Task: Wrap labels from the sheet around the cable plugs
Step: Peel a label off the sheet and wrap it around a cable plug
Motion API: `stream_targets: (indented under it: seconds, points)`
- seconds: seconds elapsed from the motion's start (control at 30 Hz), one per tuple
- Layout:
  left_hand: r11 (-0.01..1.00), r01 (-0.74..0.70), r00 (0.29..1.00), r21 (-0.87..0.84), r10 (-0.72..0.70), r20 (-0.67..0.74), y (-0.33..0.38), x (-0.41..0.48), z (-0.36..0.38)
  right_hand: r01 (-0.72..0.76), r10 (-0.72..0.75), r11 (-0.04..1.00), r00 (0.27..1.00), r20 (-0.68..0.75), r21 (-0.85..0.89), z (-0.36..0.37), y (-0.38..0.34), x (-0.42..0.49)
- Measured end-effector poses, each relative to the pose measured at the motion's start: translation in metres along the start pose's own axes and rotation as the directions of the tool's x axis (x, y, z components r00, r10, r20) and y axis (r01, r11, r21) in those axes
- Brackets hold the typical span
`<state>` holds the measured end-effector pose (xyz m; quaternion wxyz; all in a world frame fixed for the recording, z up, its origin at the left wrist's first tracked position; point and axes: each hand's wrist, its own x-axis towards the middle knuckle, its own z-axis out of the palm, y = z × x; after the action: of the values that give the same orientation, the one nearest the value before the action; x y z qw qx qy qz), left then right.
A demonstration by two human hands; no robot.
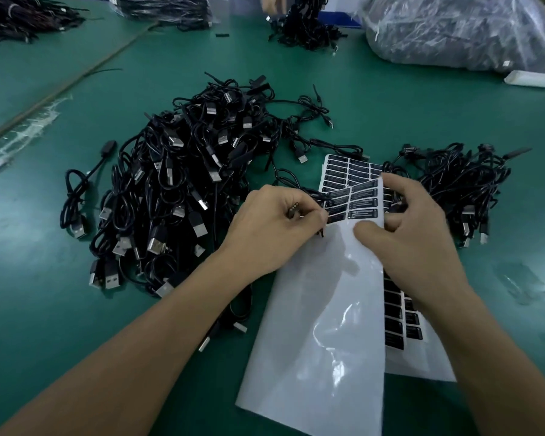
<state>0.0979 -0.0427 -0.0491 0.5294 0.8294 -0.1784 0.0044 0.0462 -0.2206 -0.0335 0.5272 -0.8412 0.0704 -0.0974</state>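
While the left hand (277, 215) grips a small black plug (292, 212) in its curled fingers, a row of metal pins showing at its end, its thumb and forefinger meet at the corner of a label (335, 217) on the label sheet (321, 309), which is held up over the near middle of the desk (76, 309). The right hand (412, 221) holds the sheet's top edge, thumb pressed on the glossy bare backing and fingers curled behind. The step looks like peeling one label free. It would go best if the right thumb kept the backing taut close to that label, the peel ran low and slow from one corner, and the plug sat ready so the label could go on square and wrap without creases.

The labels are black with fine white print, too small to read. A second sheet (400, 322) of the same labels lies underneath. A big heap of black cables (186, 184) with USB ends lies to the left, and a smaller heap (463, 184) to the right. No brand name can be made out anywhere
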Motion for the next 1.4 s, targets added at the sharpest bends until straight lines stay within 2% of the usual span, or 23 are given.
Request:
stream_targets:
  seconds: [0.1,0.2,0.3,0.4,0.53,0.67,0.93,1.07,1.13,1.2,1.3,1.4]
  points:
    - [0.996,0.007,0.993,-0.086,-0.017,-0.113,0.000,0.002,-0.002,-0.005,0.006,0.977,1.000,0.005,-0.215,-0.011,0.003,0.001]
    - [0.990,0.019,0.988,-0.142,-0.040,-0.152,0.002,0.002,-0.003,-0.017,0.009,0.868,1.000,-0.018,-0.497,-0.016,-0.001,-0.001]
    - [0.987,0.026,0.988,-0.157,-0.049,-0.145,0.003,0.002,-0.003,0.009,-0.146,0.743,0.978,-0.148,-0.670,-0.013,-0.009,-0.007]
    - [0.988,0.022,0.990,-0.156,-0.043,-0.137,0.005,0.001,-0.002,0.218,-0.385,0.760,0.910,-0.155,-0.612,-0.001,-0.013,-0.011]
    - [0.991,-0.009,0.989,-0.132,-0.011,-0.145,0.005,0.001,-0.001,0.389,-0.502,0.751,0.862,-0.077,-0.534,0.024,-0.014,-0.016]
    - [0.994,-0.023,0.989,-0.107,0.007,-0.148,0.005,0.001,0.000,0.406,-0.532,0.736,0.841,-0.092,-0.542,0.036,-0.013,-0.016]
    - [0.993,-0.001,0.990,-0.121,-0.016,-0.140,0.004,0.001,-0.001,0.368,-0.499,0.752,0.860,-0.107,-0.546,0.041,-0.012,-0.011]
    - [0.989,-0.013,0.993,-0.148,-0.005,-0.120,0.006,-0.002,-0.001,0.312,-0.398,0.854,0.907,-0.138,-0.416,0.037,-0.013,-0.010]
    - [0.979,-0.002,0.994,-0.203,-0.021,-0.108,0.007,-0.003,-0.004,0.230,-0.273,0.944,0.946,-0.172,-0.236,0.031,-0.012,-0.007]
    - [0.961,0.020,0.998,-0.278,-0.037,-0.058,0.007,-0.004,-0.007,0.140,-0.133,0.990,0.975,-0.178,0.028,0.025,-0.012,-0.003]
    - [0.958,0.023,0.999,-0.285,-0.029,-0.018,0.007,-0.004,-0.008,-0.008,0.049,0.935,0.993,-0.107,0.355,0.020,-0.015,0.001]
    - [0.948,-0.033,0.999,-0.317,0.024,-0.034,0.007,-0.005,-0.006,-0.115,0.145,0.856,0.989,-0.022,0.504,0.018,-0.012,0.004]
